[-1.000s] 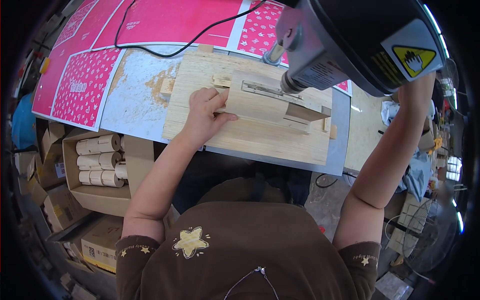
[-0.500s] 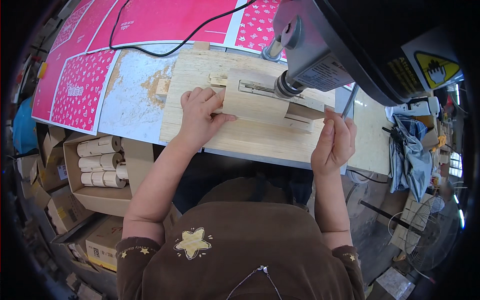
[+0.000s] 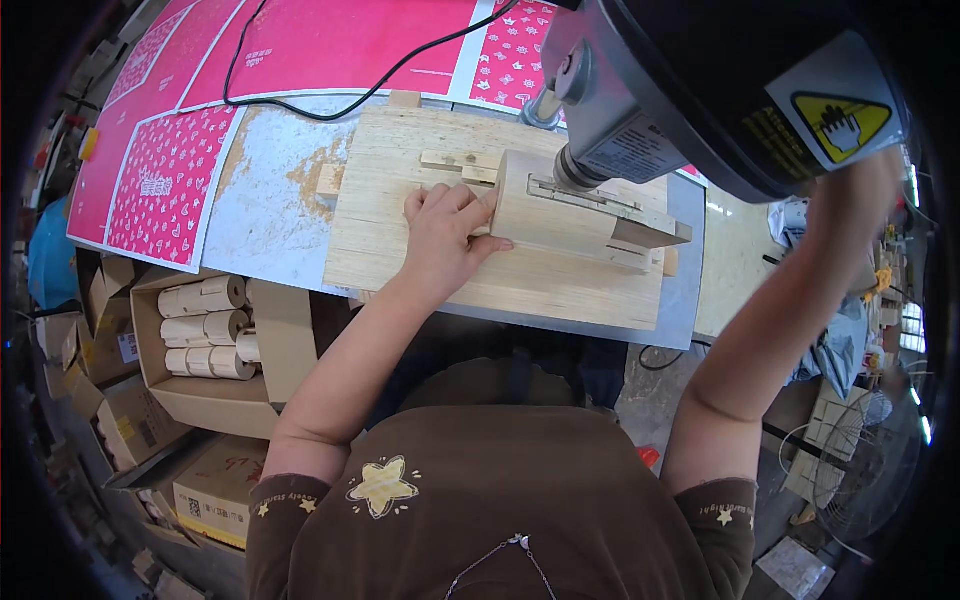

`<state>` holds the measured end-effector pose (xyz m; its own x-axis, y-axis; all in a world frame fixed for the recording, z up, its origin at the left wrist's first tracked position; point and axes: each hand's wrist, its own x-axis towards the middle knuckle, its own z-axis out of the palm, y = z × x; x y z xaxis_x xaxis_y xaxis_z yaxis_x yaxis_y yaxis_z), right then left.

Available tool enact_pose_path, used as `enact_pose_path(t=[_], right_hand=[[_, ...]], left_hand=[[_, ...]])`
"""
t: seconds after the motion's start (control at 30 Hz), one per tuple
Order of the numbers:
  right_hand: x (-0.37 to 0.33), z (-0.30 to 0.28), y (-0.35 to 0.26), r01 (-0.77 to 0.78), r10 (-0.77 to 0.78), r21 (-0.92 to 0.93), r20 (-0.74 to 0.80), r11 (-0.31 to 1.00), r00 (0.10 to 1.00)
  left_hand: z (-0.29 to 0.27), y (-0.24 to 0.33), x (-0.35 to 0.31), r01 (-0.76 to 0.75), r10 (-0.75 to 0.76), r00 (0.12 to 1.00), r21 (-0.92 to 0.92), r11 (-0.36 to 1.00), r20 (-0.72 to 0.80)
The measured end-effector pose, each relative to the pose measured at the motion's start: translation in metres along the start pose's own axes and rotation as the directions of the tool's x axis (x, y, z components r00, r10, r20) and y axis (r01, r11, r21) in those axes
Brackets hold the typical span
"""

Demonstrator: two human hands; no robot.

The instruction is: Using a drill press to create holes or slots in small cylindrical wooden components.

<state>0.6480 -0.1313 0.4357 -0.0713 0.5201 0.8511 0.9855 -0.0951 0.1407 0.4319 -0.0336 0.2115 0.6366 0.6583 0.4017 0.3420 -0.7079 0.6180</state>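
A pale wooden block (image 3: 556,226) with a rounded front lies on a flat wooden board (image 3: 400,140). Set along its top is a narrow slotted strip (image 3: 610,204), directly under the chuck (image 3: 577,170) of a drill press (image 3: 680,95). My left hand (image 3: 447,240) is closed on the block's left end, thumb along the near side and fingers behind. My right hand (image 3: 862,200) is raised at the right side of the machine head, smeared by motion and partly out of sight; its fingers cannot be made out.
Small wood strips (image 3: 455,162) sit on the board behind my left hand. Pink printed sheets (image 3: 350,50) and a black cable (image 3: 330,115) lie at the back. A carton (image 3: 215,398) of wooden cylinders (image 3: 205,330) stands lower left, a fan (image 3: 845,450) lower right.
The wooden block has shifted right along the board, my left hand moving with it. My right hand has left the block's right end and risen to the side of the machine head.
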Motion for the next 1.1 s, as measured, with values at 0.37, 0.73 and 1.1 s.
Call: enact_pose_path(t=[0.37, 0.73, 1.1], right_hand=[[-0.145, 0.047, -0.060, -0.248, 0.225, 0.351, 0.105, 0.903, 0.969], [-0.016, 0.049, 0.108, -0.623, 0.722, 0.721, 0.253, 0.304, 0.644], [-0.144, 0.032, -0.026, -0.419, 0.158, 0.234, 0.683, 0.877, 0.713]], left_hand=[[0.003, 0.001, 0.000, -0.001, 0.001, 1.000, 0.016, 1.000, 0.018], [-0.001, 0.007, 0.007, 0.059, -0.057, 0.997, -0.037, 0.998, 0.050], [-0.040, -0.016, 0.001, -0.023, 0.035, 0.999, -0.375, 0.927, 0.023]])
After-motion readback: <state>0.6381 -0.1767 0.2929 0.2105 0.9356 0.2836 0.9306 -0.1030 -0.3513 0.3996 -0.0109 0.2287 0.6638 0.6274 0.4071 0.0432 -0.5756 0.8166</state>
